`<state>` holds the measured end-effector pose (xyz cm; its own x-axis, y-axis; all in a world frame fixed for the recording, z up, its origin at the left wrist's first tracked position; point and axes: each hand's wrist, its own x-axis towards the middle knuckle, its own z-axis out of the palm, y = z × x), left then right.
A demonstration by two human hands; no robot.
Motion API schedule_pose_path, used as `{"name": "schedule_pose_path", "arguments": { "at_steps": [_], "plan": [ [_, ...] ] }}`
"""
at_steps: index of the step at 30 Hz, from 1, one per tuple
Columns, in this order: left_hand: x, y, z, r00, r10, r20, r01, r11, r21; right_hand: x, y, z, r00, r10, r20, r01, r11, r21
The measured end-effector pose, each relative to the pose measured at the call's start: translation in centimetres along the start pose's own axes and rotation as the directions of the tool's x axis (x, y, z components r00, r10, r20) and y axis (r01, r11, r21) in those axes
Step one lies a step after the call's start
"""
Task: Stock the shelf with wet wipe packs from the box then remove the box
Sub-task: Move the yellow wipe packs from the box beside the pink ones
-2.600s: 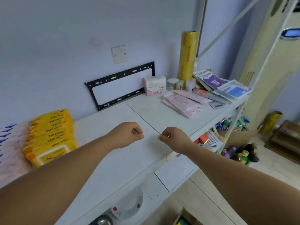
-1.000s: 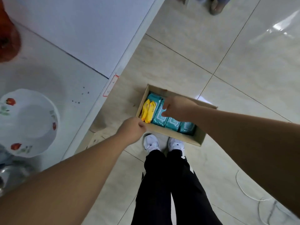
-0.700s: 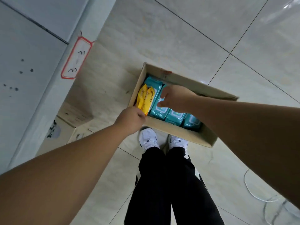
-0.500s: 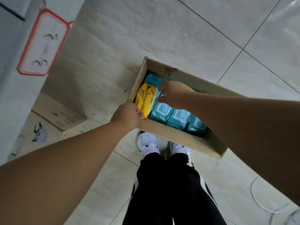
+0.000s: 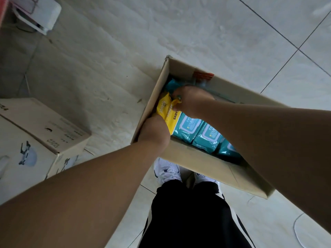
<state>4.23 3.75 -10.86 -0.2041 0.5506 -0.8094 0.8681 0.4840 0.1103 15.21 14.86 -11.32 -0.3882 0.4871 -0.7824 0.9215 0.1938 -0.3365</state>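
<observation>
Reaching down into the cardboard box on the tiled floor, I have both hands on the yellow baby wipes packs wedged upright against its left end wall: my right hand pinches the top edge of one, my left hand is curled round the lower edge, fingers hidden. My worry is the tight fit beside the teal wipes packs: a thin pinch on slick film could slip, or the seam could tear, and a hard pull might drag the whole box toward my white shoes
</observation>
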Motion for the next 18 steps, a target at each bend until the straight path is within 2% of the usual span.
{"name": "schedule_pose_path", "arguments": {
  "at_steps": [3, 8, 14, 18],
  "plan": [
    [-0.1, 0.2, -0.1, 0.997, -0.035, -0.072, 0.029, 0.996, -0.084, 0.2, 0.4, 0.1, 1.000, -0.015, 0.002, 0.015, 1.000, -0.014],
    [0.3, -0.5, 0.8, 0.994, -0.044, -0.098, 0.014, 0.957, -0.288, -0.3, 2.2, 0.8, 0.999, -0.029, 0.013, 0.030, 0.997, -0.067],
    [-1.1, -0.3, -0.6, 0.991, 0.103, -0.086, -0.126, 0.931, -0.342, -4.2, 5.0, 0.4, 1.000, -0.018, -0.012, 0.019, 0.999, 0.044],
    [-3.5, 0.4, -2.6, 0.990, 0.134, -0.053, -0.144, 0.943, -0.300, -8.2, 6.0, -0.5, 1.000, -0.014, 0.000, 0.014, 0.999, 0.047]
  ]
}}
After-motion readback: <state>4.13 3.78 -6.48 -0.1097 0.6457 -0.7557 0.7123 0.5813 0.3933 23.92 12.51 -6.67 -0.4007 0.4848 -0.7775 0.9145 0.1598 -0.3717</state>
